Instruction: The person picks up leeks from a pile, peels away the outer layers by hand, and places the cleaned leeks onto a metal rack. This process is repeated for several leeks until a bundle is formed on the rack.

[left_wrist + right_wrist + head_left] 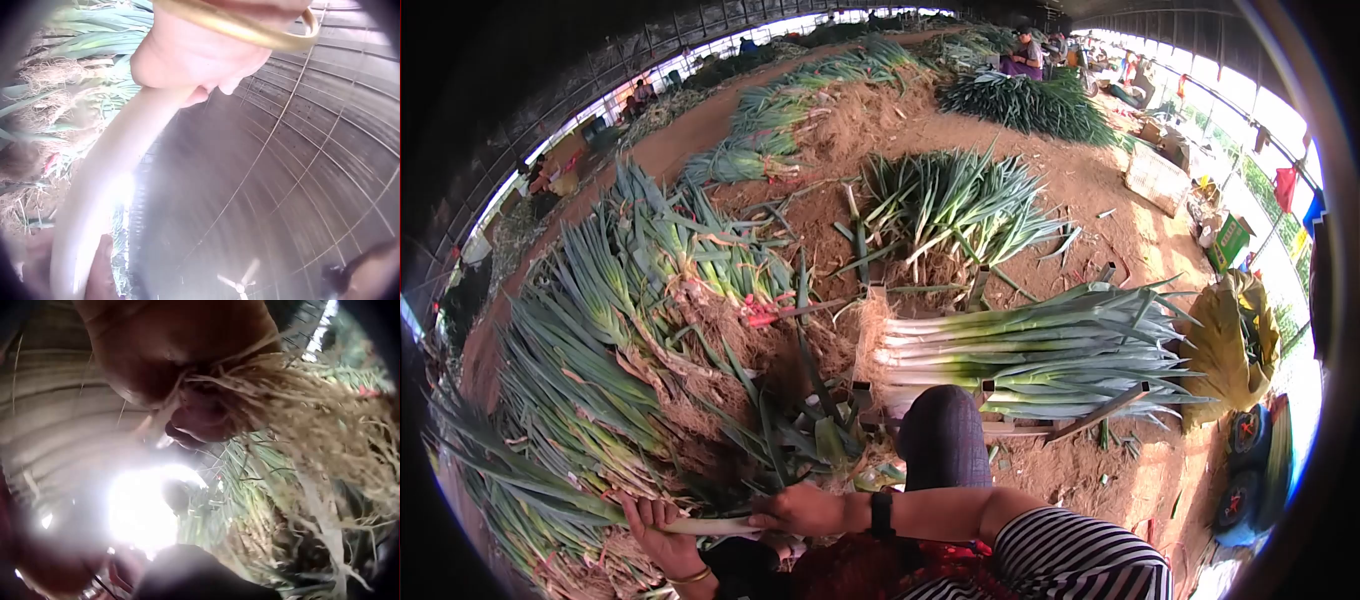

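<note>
A long leek with a white shank (pixel 710 525) lies across the bottom left of the head view. My left hand (pixel 662 535), with a gold bangle at the wrist, grips it where white turns to green. The fingers of my right hand (pixel 805 510) curl round its root end. In the left wrist view the pale shank (pixel 119 144) runs down from my left hand (pixel 200 56). Stringy roots (pixel 312 419) spill out beside my right hand (pixel 187 362) in the right wrist view.
Piles of leeks with roots (pixel 580 350) cover the left side. Trimmed-looking leeks (pixel 1020 350) lie side by side in a low wooden frame (pixel 868 335) beyond my knee (pixel 945 440). More leeks (pixel 960 200) lie farther off. A yellow sack (pixel 1225 340) stands at the right.
</note>
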### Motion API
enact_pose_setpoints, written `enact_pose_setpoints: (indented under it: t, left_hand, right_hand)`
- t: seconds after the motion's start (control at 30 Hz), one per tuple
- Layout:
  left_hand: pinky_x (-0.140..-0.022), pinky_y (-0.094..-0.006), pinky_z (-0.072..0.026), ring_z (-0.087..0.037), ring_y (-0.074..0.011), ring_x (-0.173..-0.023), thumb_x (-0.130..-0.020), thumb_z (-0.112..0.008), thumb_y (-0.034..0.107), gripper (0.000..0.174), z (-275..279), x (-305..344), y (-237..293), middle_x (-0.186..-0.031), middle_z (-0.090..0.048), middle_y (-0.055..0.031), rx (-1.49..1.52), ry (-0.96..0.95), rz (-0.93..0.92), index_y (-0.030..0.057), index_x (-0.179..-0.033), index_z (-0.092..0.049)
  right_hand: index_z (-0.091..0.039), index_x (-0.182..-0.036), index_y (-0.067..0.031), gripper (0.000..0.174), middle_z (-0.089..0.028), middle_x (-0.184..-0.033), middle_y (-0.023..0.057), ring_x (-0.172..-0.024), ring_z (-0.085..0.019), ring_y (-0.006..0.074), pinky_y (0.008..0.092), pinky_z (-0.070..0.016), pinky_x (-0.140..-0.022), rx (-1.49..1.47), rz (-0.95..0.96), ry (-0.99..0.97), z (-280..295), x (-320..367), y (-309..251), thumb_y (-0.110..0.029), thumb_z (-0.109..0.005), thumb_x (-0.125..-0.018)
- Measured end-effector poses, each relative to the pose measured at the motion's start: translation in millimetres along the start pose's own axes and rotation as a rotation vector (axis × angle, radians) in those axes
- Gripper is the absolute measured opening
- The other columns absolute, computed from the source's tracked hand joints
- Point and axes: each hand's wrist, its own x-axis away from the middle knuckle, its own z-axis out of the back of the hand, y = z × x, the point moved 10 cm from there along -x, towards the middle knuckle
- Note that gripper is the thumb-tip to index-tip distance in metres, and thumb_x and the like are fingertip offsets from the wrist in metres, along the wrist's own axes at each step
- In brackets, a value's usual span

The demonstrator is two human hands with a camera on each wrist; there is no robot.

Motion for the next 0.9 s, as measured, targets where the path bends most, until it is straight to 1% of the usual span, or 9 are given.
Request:
enact_pose_setpoints:
  t: [0.1, 0.17, 0.23, 0.3, 0.33, 0.4, 0.47, 0.5, 0.9]
  left_hand:
    - [-0.040, -0.0221, -0.0263, -0.022, -0.0048, -0.040, -0.098, -0.039, 0.026, 0.032, -11, 7, -10, -0.050, -0.026, 0.0049, 0.109, -0.098, 0.098, 0.0133, -0.069, -0.040]
    - [-0.039, -0.0219, -0.0260, -0.022, -0.0044, -0.039, -0.099, -0.037, 0.025, 0.031, -16, 9, -11, -0.049, -0.025, 0.0054, 0.141, -0.203, 0.069, 0.0122, -0.071, -0.041]
    - [-0.038, -0.0213, -0.0258, -0.022, -0.0038, -0.039, -0.099, -0.037, 0.025, 0.030, -29, 14, -9, -0.049, -0.025, 0.0057, 0.127, -0.287, 0.058, 0.0118, -0.072, -0.040]
    - [-0.038, -0.0206, -0.0255, -0.022, -0.0033, -0.039, -0.099, -0.037, 0.026, 0.029, -46, 18, -7, -0.049, -0.025, 0.0060, 0.112, -0.376, 0.047, 0.0114, -0.073, -0.040]
    - [-0.038, -0.0201, -0.0252, -0.023, -0.0027, -0.039, -0.099, -0.037, 0.026, 0.029, -56, 20, -4, -0.050, -0.025, 0.0063, 0.111, -0.429, 0.031, 0.0114, -0.074, -0.040]
    - [-0.037, -0.0196, -0.0250, -0.022, -0.0017, -0.039, -0.098, -0.038, 0.028, 0.026, -62, 20, 5, -0.050, -0.025, 0.0071, 0.099, -0.541, -0.012, 0.0101, -0.080, -0.043]
    - [-0.039, -0.0204, -0.0239, -0.023, -0.0018, -0.041, -0.098, -0.036, 0.031, 0.028, -58, 10, 15, -0.052, -0.025, 0.0066, 0.139, -0.502, 0.026, 0.0072, -0.092, -0.049]
    - [-0.043, -0.0219, -0.0242, -0.022, -0.0040, -0.042, -0.099, -0.034, 0.031, 0.029, -54, 3, 22, -0.053, -0.025, 0.0057, 0.110, -0.460, 0.020, 0.0099, -0.083, -0.046]
    - [-0.048, -0.0222, -0.0317, -0.031, -0.0071, -0.043, -0.096, -0.044, 0.028, 0.034, -34, -17, 26, -0.053, -0.032, 0.0041, 0.227, -0.400, 0.036, 0.0123, -0.066, -0.039]
  right_hand:
    - [-0.059, -0.095, 0.0004, 0.044, -0.060, -0.075, 0.0222, -0.067, -0.059, 0.0366, 0.0400, -0.0469, -0.058, -0.157, -0.186, -0.149, -12, 6, 17, -0.040, -0.043, -0.094]
    - [-0.059, -0.097, 0.0027, 0.047, -0.062, -0.077, 0.0187, -0.070, -0.062, 0.0301, 0.0370, -0.0479, -0.059, -0.337, 0.122, -0.078, 6, 6, -6, -0.041, -0.042, -0.094]
    - [-0.059, -0.101, 0.0032, 0.047, -0.061, -0.074, 0.0148, -0.069, -0.063, 0.0222, 0.0332, -0.0500, -0.058, -0.463, -0.212, -0.335, -30, 8, 31, -0.039, -0.040, -0.095]
    - [-0.047, -0.124, -0.0011, 0.042, -0.063, -0.093, 0.0114, -0.068, -0.060, 0.0213, 0.0288, -0.0505, -0.067, 0.049, 0.594, 0.107, -39, 19, 21, -0.032, -0.037, -0.097]
    - [-0.047, -0.124, -0.0011, 0.042, -0.063, -0.093, 0.0114, -0.068, -0.060, 0.0213, 0.0288, -0.0505, -0.067, 0.043, 0.590, 0.104, -22, 17, 0, -0.032, -0.037, -0.097]
    - [-0.043, -0.129, -0.0029, 0.044, -0.062, -0.099, 0.0095, -0.071, -0.059, 0.0159, 0.0269, -0.0510, -0.068, -0.789, -0.451, -0.687, -61, 31, 20, -0.033, -0.037, -0.097]
    - [-0.053, -0.115, -0.0003, 0.042, -0.063, -0.082, 0.0053, -0.062, -0.057, 0.0117, 0.0232, -0.0497, -0.064, -0.643, -0.123, -0.261, -48, 23, 35, -0.035, -0.038, -0.097]
    - [-0.056, -0.110, -0.0002, 0.042, -0.063, -0.072, 0.0036, -0.058, -0.056, 0.0109, 0.0237, -0.0488, -0.063, -0.977, -0.551, -0.370, -48, 33, 34, -0.036, -0.039, -0.097]
    - [-0.052, -0.122, -0.0006, 0.037, -0.058, -0.079, 0.0033, -0.062, -0.048, 0.0081, 0.0246, -0.0435, -0.059, -0.453, -0.131, -0.115, 24, 16, 11, -0.025, -0.048, -0.095]
